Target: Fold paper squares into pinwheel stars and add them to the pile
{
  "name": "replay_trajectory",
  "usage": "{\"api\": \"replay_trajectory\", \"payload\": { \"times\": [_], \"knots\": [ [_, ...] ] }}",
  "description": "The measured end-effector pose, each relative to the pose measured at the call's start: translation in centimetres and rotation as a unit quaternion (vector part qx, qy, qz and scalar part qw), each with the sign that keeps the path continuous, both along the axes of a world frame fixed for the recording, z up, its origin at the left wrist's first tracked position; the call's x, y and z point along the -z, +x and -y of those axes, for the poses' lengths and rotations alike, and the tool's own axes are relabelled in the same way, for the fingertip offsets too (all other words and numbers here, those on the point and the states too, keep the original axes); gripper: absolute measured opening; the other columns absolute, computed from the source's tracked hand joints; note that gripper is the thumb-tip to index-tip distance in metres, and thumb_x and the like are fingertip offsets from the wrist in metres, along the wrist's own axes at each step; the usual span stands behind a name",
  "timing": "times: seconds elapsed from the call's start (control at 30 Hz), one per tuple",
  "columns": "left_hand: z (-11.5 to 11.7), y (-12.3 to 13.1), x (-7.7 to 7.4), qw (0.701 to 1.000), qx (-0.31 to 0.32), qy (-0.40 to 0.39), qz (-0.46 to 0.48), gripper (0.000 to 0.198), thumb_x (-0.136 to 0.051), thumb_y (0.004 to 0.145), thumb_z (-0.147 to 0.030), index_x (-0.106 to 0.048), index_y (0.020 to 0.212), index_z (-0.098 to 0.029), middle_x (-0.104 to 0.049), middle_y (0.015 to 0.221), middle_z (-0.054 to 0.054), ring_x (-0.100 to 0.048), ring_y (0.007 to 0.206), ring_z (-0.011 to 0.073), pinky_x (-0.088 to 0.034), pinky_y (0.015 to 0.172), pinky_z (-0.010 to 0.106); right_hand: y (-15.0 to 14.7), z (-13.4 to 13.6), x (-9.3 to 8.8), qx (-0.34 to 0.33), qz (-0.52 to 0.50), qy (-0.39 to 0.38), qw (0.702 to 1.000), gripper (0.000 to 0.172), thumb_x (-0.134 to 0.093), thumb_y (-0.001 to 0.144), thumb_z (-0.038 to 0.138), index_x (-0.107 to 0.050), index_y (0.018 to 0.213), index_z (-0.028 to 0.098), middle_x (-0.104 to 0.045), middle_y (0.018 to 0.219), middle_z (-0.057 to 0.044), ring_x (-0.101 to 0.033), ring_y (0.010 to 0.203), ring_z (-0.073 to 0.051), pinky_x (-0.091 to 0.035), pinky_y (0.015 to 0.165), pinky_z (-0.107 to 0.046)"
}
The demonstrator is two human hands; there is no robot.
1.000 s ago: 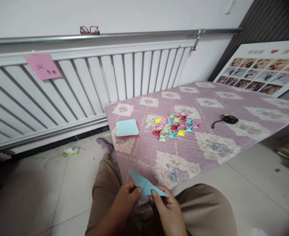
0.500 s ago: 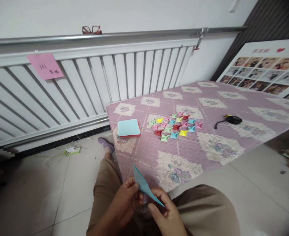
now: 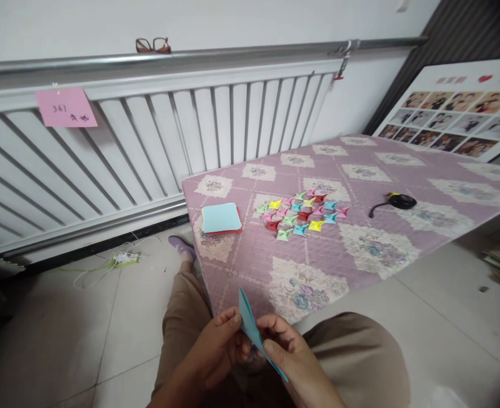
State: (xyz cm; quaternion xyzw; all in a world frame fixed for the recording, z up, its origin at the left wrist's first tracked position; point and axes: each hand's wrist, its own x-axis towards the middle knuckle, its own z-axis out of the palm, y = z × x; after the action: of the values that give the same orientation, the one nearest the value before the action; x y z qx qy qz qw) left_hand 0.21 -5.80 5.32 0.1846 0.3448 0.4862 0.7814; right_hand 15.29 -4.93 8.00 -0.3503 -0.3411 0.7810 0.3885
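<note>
Both my hands pinch a folded light-blue paper piece [image 3: 250, 330] over my lap, near the front corner of the low table [image 3: 360, 260]. My left hand [image 3: 216, 351] grips its left side, fingers curled. My right hand [image 3: 295, 357] holds its right edge between thumb and fingers. The paper stands nearly edge-on, tilted. On the table's pink quilted cover lie a stack of square paper sheets [image 3: 221, 218], blue on top, and a cluster of several small folded paper pieces [image 3: 303, 214] in mixed colours.
A black tape measure [image 3: 397, 201] lies on the table's right part. A white radiator [image 3: 148, 147] with a pink note [image 3: 66, 107] lines the wall; glasses [image 3: 153, 45] rest on the pipe above. A photo board [image 3: 449, 119] leans at right. Cables [image 3: 118, 262] lie on the tiled floor.
The blue paper has turned from lying flat between my hands to standing nearly edge-on, and my hands have closed in on it.
</note>
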Motion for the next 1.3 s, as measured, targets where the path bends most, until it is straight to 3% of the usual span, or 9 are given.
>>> {"api": "replay_trajectory", "payload": {
  "times": [0.3, 0.57, 0.87, 1.3],
  "knots": [
    [0.0, 0.2, -0.7, 1.0, -0.008, 0.002, -0.002, 0.034, -0.07, 0.079, -0.045, -0.057, 0.077, -0.014, -0.056, 0.061, -0.001, -0.048, 0.046, 0.0071, -0.037, 0.048, 0.02, -0.3, 0.2, 0.0, 0.007, -0.014, -0.034, 0.999, 0.034, -0.08, 0.064, 0.039, -0.061, 0.085, 0.021, -0.066, 0.077, -0.001, -0.061, 0.068, -0.016, -0.043, 0.067, -0.028],
    [0.1, 0.2, -0.4, 1.0, -0.002, -0.005, 0.01, 0.032, -0.07, 0.08, -0.044, -0.057, 0.078, -0.015, -0.055, 0.06, -0.002, -0.048, 0.047, 0.0077, -0.036, 0.05, 0.02, -0.5, 0.4, 0.0, 0.028, 0.011, -0.049, 0.998, 0.029, -0.077, 0.069, 0.038, -0.061, 0.086, 0.021, -0.066, 0.074, 0.0, -0.06, 0.063, -0.015, -0.042, 0.061, -0.026],
    [0.1, 0.3, 0.4, 1.0, -0.011, 0.0, 0.008, 0.03, -0.066, 0.084, -0.042, -0.056, 0.077, -0.014, -0.054, 0.059, -0.001, -0.047, 0.048, 0.0077, -0.031, 0.048, 0.02, -0.1, 0.2, 0.1, 0.032, 0.088, 0.042, 0.995, 0.026, -0.072, 0.074, 0.043, -0.062, 0.086, 0.021, -0.067, 0.075, -0.001, -0.061, 0.07, -0.017, -0.044, 0.07, -0.029],
    [0.1, 0.5, 0.4, 1.0, -0.012, -0.009, 0.001, 0.031, -0.07, 0.08, -0.042, -0.055, 0.079, -0.015, -0.054, 0.063, -0.002, -0.047, 0.048, 0.0072, -0.034, 0.048, 0.02, -0.1, 0.1, 0.7, 0.003, 0.058, 0.028, 0.998, 0.029, -0.074, 0.072, 0.044, -0.06, 0.085, 0.021, -0.067, 0.074, -0.001, -0.061, 0.068, -0.016, -0.044, 0.068, -0.029]
  ]
}}
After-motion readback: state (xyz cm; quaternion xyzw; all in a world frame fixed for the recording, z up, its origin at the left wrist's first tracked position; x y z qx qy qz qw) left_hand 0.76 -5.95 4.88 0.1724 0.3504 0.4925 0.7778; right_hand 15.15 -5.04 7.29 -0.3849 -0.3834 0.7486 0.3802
